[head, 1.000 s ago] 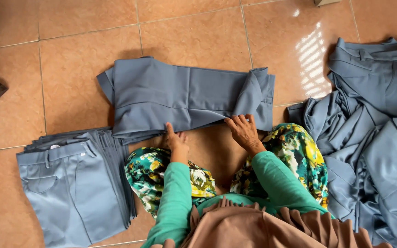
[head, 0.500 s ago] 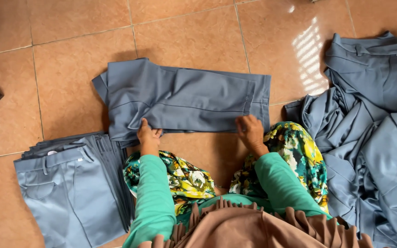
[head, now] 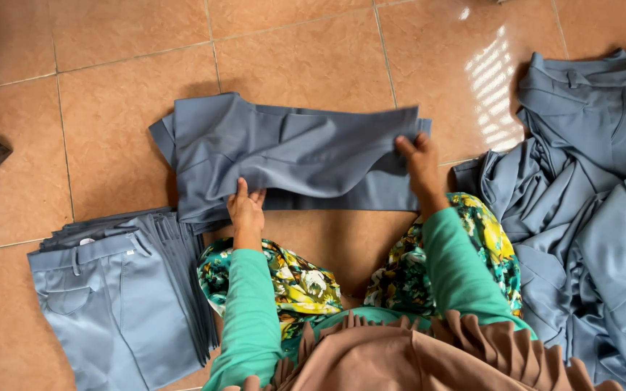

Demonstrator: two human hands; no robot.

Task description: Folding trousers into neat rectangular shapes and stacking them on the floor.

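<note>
Both hands have shifted since a moment ago, the right one climbing to the far right end of the cloth and lifting its edge over. Nearest, at lower left of the frame, sits a neat stack of folded grey-blue trousers (head: 117, 304) on the terracotta tiled floor (head: 110, 123). Mid-frame, the left hand (head: 245, 210) pinches the near edge of the grey-blue folded trousers (head: 291, 156), fingers closed on the fabric. The right hand (head: 422, 163) grips the same garment's right end. A loose heap of grey-blue garments (head: 588, 203) fills the right side.
</note>
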